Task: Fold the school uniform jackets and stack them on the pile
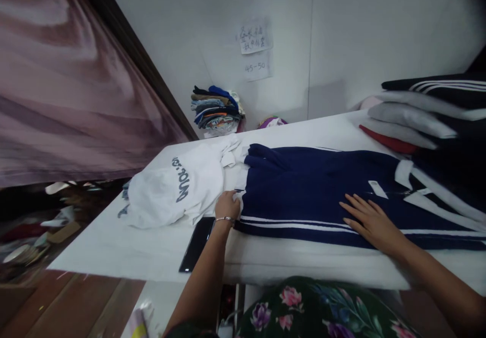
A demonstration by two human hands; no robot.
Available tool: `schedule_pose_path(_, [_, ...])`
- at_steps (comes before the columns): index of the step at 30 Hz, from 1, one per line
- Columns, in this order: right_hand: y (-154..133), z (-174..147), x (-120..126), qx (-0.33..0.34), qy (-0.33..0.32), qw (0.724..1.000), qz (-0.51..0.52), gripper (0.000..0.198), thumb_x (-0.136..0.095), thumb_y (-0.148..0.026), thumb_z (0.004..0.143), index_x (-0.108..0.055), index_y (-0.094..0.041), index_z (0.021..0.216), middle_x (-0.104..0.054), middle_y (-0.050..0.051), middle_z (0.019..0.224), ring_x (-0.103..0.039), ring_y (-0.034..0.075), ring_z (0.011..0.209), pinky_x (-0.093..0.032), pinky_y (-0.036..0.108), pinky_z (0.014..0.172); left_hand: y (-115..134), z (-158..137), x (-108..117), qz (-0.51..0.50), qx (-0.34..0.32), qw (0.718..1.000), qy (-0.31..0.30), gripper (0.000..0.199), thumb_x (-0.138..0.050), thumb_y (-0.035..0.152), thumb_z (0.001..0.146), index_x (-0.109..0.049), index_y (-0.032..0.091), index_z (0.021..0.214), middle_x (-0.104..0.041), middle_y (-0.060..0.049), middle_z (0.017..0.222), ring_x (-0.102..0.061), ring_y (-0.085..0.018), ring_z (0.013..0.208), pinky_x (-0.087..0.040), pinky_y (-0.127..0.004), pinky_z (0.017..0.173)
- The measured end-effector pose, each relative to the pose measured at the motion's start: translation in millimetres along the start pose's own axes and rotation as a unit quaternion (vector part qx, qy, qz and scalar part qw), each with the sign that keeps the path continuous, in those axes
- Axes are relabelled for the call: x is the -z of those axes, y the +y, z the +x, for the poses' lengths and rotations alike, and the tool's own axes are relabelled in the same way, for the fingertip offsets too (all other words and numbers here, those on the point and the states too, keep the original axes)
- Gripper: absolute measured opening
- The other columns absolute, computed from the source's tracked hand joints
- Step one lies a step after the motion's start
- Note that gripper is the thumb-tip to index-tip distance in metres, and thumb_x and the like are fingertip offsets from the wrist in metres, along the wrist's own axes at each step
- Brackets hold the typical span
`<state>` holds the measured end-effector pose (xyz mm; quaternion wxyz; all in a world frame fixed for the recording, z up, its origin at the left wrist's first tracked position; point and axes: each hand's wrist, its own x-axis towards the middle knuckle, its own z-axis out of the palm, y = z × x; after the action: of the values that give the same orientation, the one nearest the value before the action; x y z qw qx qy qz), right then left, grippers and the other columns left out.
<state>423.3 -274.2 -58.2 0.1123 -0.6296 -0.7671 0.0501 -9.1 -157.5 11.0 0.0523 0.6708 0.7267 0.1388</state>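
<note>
A navy jacket [304,186] with white stripes down its near side and a white-trimmed collar lies spread lengthwise on the white table, collar to the right. My left hand [228,205] has its fingers curled on the near corner of the jacket's left end; the fingertips are partly hidden. My right hand [370,221] rests flat on the jacket, fingers spread, near a small white label [378,189]. Just left of the jacket lies a crumpled white shirt [178,186] with dark lettering. A black phone [195,247] lies beside my left wrist.
Several folded clothes [216,107] are stacked at the far edge by the wall. More garments [413,120], grey, red and black, are piled at the right. A pink curtain [76,84] hangs at left. Paper notes [256,36] are on the wall.
</note>
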Motion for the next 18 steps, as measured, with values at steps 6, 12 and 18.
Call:
schedule_pose_path(6, [-5.4, 1.4, 1.9, -0.015, -0.006, 1.000, 0.022, 0.059, -0.032, -0.063, 0.090, -0.048, -0.031, 0.137, -0.031, 0.003, 0.151, -0.022, 0.026, 0.141, -0.021, 0.052, 0.113, 55.0, 40.0, 14.2, -0.060, -0.182, 0.980, 0.044, 0.029, -0.052, 0.019, 0.085, -0.062, 0.019, 0.112, -0.061, -0.006, 0.120, -0.058, -0.019, 0.109, -0.045, -0.031, 0.098])
schedule_pose_path(12, [-8.3, 1.3, 3.3, -0.012, 0.006, 0.999, 0.030, 0.056, -0.034, -0.060, 0.091, -0.046, -0.033, 0.138, -0.031, 0.002, 0.151, -0.022, 0.026, 0.141, -0.021, 0.053, 0.112, 123.0, 91.7, -14.9, -0.027, -0.294, 0.954, -0.047, 0.048, -0.051, 0.011, 0.083, -0.053, 0.021, 0.130, -0.042, -0.004, 0.146, -0.054, -0.019, 0.118, -0.045, -0.030, 0.100])
schedule_pose_path(18, [-12.6, 2.0, 8.9, -0.008, 0.001, 0.999, 0.035, 0.054, -0.033, -0.057, 0.093, -0.043, -0.033, 0.140, -0.029, 0.002, 0.152, -0.021, 0.026, 0.141, -0.021, 0.052, 0.113, 163.7, 121.8, -40.3, 0.091, -0.310, 0.935, -0.149, 0.059, -0.056, 0.012, 0.079, -0.048, 0.029, 0.135, -0.037, -0.001, 0.150, -0.053, -0.019, 0.121, -0.042, -0.028, 0.101])
